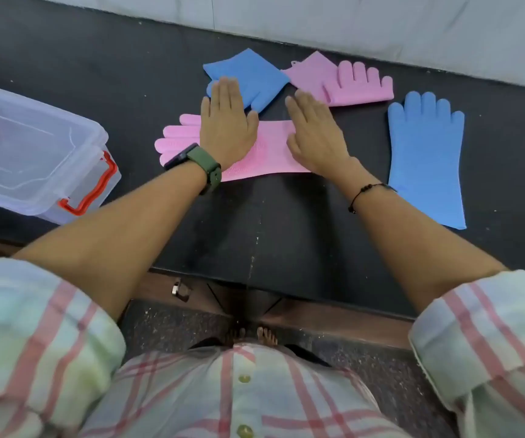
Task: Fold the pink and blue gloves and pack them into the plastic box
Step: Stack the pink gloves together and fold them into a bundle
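A pink glove lies flat across the black table, fingers pointing left. My left hand presses palm-down on its middle, fingers together and reaching onto a folded blue glove behind it. My right hand rests flat on the pink glove's cuff end. A second pink glove lies folded at the back. Another blue glove lies flat and unfolded at the right. The clear plastic box with its lid on stands at the left.
The black table ends at a front edge close to my body. A pale wall runs behind it. The box has an orange-red clip handle on its near right side.
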`<state>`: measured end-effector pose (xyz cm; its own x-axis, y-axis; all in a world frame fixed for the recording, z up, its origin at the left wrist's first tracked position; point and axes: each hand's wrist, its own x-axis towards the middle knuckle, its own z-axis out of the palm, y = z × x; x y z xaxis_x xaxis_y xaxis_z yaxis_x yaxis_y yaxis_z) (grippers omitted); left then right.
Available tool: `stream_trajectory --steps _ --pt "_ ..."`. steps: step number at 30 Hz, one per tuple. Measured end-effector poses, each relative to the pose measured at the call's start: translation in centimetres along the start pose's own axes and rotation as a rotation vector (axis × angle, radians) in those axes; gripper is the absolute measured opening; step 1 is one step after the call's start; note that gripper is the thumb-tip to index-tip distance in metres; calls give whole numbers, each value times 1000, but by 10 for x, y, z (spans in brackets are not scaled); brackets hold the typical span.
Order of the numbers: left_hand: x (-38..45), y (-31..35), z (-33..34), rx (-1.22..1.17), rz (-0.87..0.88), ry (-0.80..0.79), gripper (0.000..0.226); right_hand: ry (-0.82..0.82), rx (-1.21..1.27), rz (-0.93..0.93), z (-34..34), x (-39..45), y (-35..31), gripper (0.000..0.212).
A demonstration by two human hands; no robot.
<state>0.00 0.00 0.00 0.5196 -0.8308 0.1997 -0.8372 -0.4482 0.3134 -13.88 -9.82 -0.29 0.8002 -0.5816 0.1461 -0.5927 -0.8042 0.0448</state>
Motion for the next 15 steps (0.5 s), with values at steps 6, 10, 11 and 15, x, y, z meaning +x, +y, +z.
stream_trajectory --steps 6,10,11,15 --pt "-18 0 41 -4 -339 -134 70 -203 113 4 18 -6 -2 51" --pt "-23 -4 50 73 -285 -150 71 -145 38 29 16 -7 0 46" --pt "-23 -5 49 83 -276 -168 70 -133 25 33 16 -6 0 45" --pt "-24 -6 41 129 -208 -208 69 -63 -16 34 18 -13 0 35"
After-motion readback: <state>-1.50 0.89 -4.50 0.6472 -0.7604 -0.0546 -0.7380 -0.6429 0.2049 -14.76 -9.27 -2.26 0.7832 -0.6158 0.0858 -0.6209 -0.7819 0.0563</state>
